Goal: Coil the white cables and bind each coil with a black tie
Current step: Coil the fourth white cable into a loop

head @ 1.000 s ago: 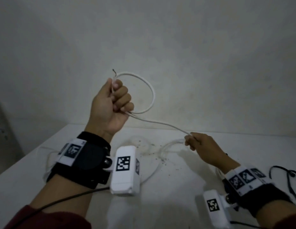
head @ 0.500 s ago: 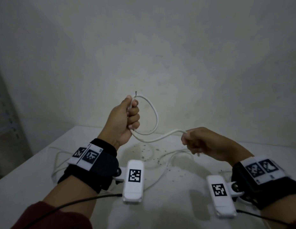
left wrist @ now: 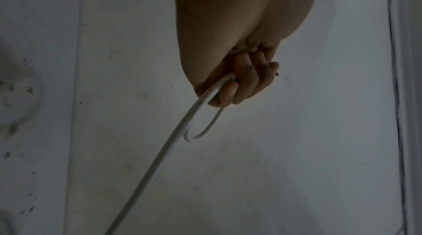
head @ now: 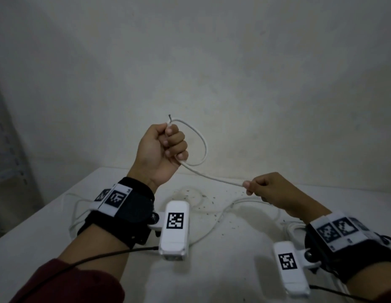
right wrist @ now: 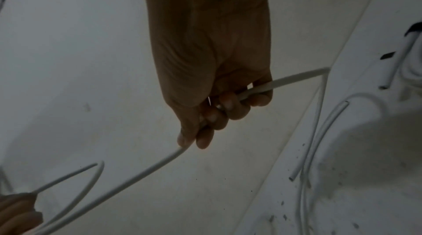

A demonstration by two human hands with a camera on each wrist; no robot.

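My left hand (head: 166, 147) is raised above the table in a fist around a white cable (head: 212, 177). One loop (head: 204, 147) stands out to its right, and the bare cable end (head: 169, 117) sticks up above the thumb. In the left wrist view the fingers (left wrist: 239, 83) curl round the cable (left wrist: 160, 157) and the loop (left wrist: 205, 127). Lower and to the right, my right hand (head: 262, 189) pinches the same cable, which runs taut between both hands. The right wrist view shows the cable (right wrist: 137, 172) passing through the curled fingers (right wrist: 217, 112).
The rest of the white cable (head: 212, 228) lies slack on the white table (head: 59, 226), among dark specks. Loose white cable pieces (right wrist: 319, 139) lie near the right hand, with a dark strip (right wrist: 413, 29) at the far right. A plain wall stands close behind.
The right hand, close to the left half a second ago, has drawn away to the right along the cable. The span between the hands is longer and straighter. The left hand keeps its loop.
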